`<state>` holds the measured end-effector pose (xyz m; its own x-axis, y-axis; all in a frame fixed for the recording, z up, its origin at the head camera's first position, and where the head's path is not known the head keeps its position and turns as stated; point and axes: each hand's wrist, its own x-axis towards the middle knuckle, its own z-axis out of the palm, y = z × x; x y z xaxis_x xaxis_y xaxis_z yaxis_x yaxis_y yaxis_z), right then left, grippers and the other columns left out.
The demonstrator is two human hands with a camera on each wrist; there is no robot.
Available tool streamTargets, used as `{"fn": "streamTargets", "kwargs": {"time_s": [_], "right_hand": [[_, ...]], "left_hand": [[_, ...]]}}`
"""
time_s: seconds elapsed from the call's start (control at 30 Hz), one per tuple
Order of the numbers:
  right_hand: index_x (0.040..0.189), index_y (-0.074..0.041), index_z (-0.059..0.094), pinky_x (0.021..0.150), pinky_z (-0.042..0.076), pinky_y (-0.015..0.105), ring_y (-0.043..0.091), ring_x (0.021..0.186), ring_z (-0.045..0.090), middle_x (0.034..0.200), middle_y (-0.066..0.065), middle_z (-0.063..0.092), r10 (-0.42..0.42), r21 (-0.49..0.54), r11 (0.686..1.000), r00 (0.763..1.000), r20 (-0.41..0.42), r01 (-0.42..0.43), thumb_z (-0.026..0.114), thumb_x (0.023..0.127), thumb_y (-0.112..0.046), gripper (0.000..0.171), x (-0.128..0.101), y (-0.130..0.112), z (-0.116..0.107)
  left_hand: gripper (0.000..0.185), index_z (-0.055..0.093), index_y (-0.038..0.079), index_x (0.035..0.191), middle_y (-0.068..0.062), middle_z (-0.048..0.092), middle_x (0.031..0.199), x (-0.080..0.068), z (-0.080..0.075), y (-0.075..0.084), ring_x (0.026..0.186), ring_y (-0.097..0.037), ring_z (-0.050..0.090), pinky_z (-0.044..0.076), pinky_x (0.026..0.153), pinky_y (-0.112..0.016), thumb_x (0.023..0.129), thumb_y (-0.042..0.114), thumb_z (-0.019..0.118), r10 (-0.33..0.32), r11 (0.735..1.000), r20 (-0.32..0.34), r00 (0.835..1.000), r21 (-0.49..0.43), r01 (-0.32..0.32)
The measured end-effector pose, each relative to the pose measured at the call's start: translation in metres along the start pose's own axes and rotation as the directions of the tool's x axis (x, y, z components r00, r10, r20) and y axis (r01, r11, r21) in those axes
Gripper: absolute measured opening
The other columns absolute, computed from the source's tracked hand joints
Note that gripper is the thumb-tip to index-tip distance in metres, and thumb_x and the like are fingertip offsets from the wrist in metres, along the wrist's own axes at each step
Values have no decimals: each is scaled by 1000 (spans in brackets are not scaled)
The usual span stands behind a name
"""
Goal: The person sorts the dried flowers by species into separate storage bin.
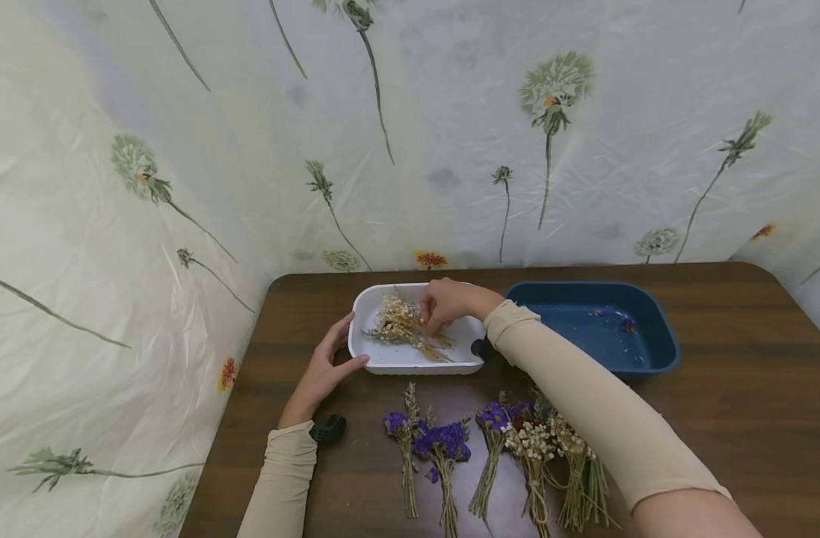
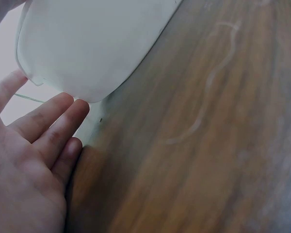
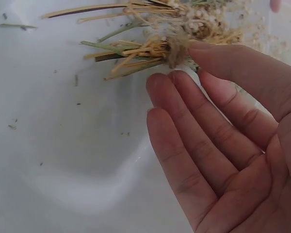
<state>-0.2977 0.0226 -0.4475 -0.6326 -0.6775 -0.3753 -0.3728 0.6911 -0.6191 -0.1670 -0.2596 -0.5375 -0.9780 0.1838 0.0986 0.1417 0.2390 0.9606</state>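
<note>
In the head view a white tray (image 1: 416,369) stands on the table with small bunches of cream dried flowers (image 1: 396,320) lying in it. My right hand (image 1: 451,302) reaches into its right half. The right wrist view shows the thumb and fingers pinching one bunch at its tied stems (image 3: 172,51), the other fingers extended beside it. My left hand (image 1: 324,370) steadies the tray's left end, fingers spread along the side and thumb at the front corner. Straight fingertips touch the white wall (image 2: 94,53) in the left wrist view.
Right of the tray sits a blue basin (image 1: 661,359) with a few purple petals. Along the front lie tied purple bunches (image 1: 443,442) and cream bunches (image 1: 534,441), partly under my right forearm. Stem crumbs dot the tray floor. A flowered curtain (image 1: 450,149) hangs behind the table (image 1: 739,418).
</note>
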Motion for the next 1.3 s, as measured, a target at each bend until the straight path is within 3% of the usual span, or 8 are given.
{"fn": "streamTargets", "kwargs": {"time_s": [0.27, 0.5, 0.7, 0.83, 1.07, 1.3], "right_hand": [[93, -8, 73, 70, 57, 31, 21, 82, 71, 91, 6, 77, -30, 1, 1000, 999, -19, 30, 78, 89, -13, 8, -8, -6, -8], [108, -2, 73, 80, 61, 41, 37, 96, 73, 105, 13, 77, -55, 61, 996, 996, -64, 59, 76, 92, -14, 20, -17, -6, -15], [113, 1, 71, 89, 59, 54, 34, 98, 73, 108, 14, 76, -82, 122, 988, 990, -111, 95, 75, 93, -14, 25, -31, -6, -20], [111, -3, 73, 89, 60, 48, 25, 99, 72, 108, 12, 76, -115, 128, 982, 980, -160, 137, 77, 92, -16, 22, -42, -7, -25], [110, -7, 73, 91, 60, 40, 25, 103, 72, 110, 12, 75, -176, 126, 970, 958, -227, 208, 77, 93, -17, 20, -63, -11, -28], [110, -8, 73, 90, 60, 40, 22, 98, 73, 109, 10, 74, -162, 110, 974, 945, -283, 200, 77, 94, -19, 20, -87, -11, -22]], "left_hand": [[82, 34, 24, 162, -14, 44, 162, 0, 0, -1, 148, -36, 42, 29, 122, -60, 93, 11, 77, -3, 1000, -3, 1000, 21, 3], [82, 34, 23, 162, -15, 44, 161, 0, 1, 0, 149, -37, 42, 29, 123, -60, 93, 10, 76, -8, 1000, -5, 1000, 20, 8], [82, 34, 21, 162, -17, 44, 161, 1, 1, 1, 148, -39, 42, 28, 122, -62, 93, 8, 76, -2, 1000, -5, 1000, 14, 2], [82, 34, 23, 162, -16, 44, 161, 1, 1, 1, 148, -38, 42, 28, 123, -61, 93, 9, 76, -3, 1000, -7, 1000, 14, 3], [82, 34, 26, 162, -15, 44, 162, -1, 0, 1, 149, -38, 42, 29, 122, -62, 93, 12, 77, -7, 1000, -5, 1000, 24, 7], [82, 34, 31, 162, -12, 44, 162, -3, 1, 3, 150, -36, 41, 27, 123, -62, 93, 16, 78, -32, 999, -8, 999, 17, 32]]}}
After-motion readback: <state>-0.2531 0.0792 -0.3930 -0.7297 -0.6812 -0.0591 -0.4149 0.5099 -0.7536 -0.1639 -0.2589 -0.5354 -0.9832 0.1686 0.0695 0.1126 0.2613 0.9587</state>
